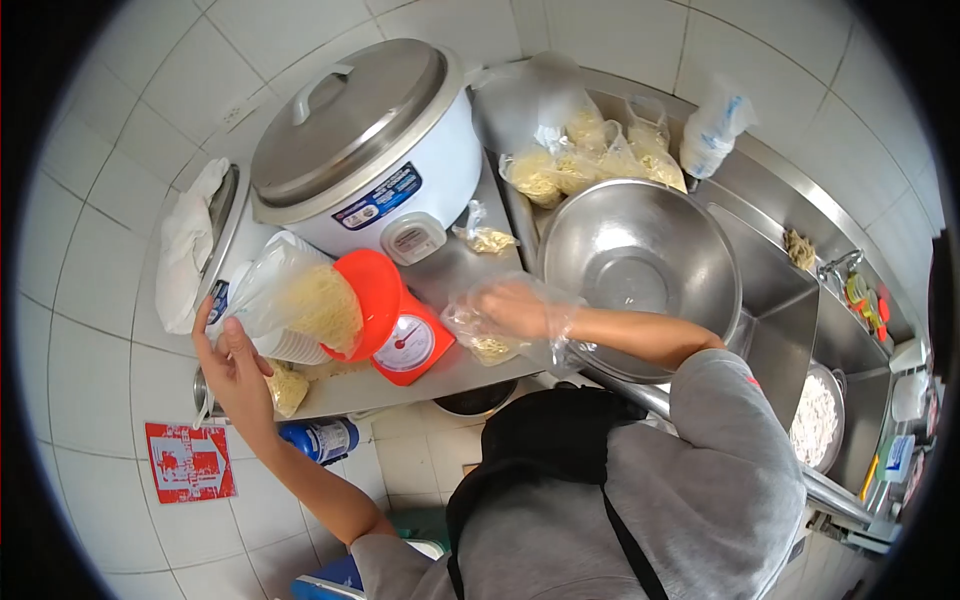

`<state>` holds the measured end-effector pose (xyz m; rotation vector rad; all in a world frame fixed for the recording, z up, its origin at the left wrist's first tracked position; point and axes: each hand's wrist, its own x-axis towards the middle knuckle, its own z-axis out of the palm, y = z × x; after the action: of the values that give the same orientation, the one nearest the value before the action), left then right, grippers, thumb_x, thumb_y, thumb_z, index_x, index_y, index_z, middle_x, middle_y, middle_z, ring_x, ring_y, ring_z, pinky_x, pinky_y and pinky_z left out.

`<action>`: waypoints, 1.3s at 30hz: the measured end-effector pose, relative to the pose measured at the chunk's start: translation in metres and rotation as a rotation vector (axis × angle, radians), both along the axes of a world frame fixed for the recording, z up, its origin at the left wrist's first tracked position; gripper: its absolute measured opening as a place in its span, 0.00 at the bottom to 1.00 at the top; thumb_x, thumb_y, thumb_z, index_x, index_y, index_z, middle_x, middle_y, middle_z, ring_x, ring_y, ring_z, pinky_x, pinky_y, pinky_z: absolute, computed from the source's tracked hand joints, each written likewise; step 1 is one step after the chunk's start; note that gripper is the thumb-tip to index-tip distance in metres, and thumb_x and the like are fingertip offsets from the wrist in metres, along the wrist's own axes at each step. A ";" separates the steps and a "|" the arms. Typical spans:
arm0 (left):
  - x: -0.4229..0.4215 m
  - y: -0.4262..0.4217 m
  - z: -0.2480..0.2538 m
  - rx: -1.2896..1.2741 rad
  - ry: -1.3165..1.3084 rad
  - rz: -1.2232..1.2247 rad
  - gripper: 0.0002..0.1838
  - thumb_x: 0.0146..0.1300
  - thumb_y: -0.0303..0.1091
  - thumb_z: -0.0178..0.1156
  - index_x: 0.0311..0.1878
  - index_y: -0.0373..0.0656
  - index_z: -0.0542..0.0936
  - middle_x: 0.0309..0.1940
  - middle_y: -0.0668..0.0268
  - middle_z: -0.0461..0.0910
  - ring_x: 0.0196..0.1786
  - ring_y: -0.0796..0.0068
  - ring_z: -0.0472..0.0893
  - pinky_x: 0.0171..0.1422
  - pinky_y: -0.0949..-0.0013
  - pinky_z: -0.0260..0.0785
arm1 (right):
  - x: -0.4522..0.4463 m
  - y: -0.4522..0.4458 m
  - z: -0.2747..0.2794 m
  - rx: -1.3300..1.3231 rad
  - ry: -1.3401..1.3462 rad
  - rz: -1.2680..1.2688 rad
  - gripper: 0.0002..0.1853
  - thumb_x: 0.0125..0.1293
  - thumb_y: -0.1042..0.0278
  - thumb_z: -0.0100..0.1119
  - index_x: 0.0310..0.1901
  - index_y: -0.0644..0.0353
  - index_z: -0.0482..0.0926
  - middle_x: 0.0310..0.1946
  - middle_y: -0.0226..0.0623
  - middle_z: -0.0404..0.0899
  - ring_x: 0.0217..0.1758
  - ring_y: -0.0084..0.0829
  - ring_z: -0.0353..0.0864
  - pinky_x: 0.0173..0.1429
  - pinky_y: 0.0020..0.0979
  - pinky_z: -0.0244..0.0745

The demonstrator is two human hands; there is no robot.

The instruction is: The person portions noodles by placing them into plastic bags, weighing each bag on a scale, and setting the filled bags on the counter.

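Observation:
My left hand point(238, 372) is raised at the left, its thumb and forefinger stretched apart beside the loose top of a clear plastic bag point(318, 302). Thin yellow shreds, like noodles, fill that bag, which leans in the red bowl point(372, 290) of a red dial scale point(408, 343). Clear plastic surrounds my right hand point(512, 306), its fingers curled; what they grip cannot be made out. Below this hand, pale yellow strips show in a plastic bag point(492, 349). A small knotted bag point(487, 238) lies just behind it.
A large rice cooker point(375, 190) with a metal lid stands behind the scale. White stacked tubs point(300, 345) are at its left. A wide steel bowl point(640, 275) sits at the right, with several filled bags point(590, 160) behind it. Further right are steel sinks point(775, 260).

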<state>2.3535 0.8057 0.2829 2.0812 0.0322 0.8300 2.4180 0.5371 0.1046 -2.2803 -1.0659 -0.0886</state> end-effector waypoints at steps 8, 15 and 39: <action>-0.021 -0.040 -0.038 -0.047 0.077 -0.275 0.13 0.66 0.33 0.48 0.50 0.40 0.73 0.17 0.74 0.64 0.15 0.90 0.61 0.17 0.84 0.51 | 0.034 -0.031 0.010 0.530 0.340 0.001 0.11 0.60 0.60 0.56 0.37 0.59 0.79 0.34 0.41 0.78 0.38 0.38 0.77 0.43 0.33 0.72; 0.019 -0.145 -0.143 0.084 0.588 -0.609 0.23 0.60 0.44 0.55 0.54 0.40 0.69 0.24 0.65 0.74 0.26 0.72 0.75 0.32 0.69 0.67 | 0.045 -0.125 0.120 0.545 0.117 -0.418 0.11 0.62 0.63 0.55 0.39 0.61 0.79 0.33 0.31 0.80 0.36 0.21 0.76 0.43 0.25 0.71; -0.008 -0.223 -0.226 -0.378 0.914 -0.768 0.25 0.60 0.32 0.54 0.55 0.34 0.56 0.22 0.57 0.76 0.22 0.69 0.77 0.26 0.67 0.68 | 0.180 -0.165 0.000 -0.189 -0.017 -0.217 0.10 0.58 0.66 0.55 0.36 0.64 0.78 0.33 0.47 0.78 0.36 0.42 0.77 0.43 0.34 0.71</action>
<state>2.3453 0.5829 0.0570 1.7232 -0.1035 -0.5666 2.5979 0.3723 0.1051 -2.5654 -0.8631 -0.0987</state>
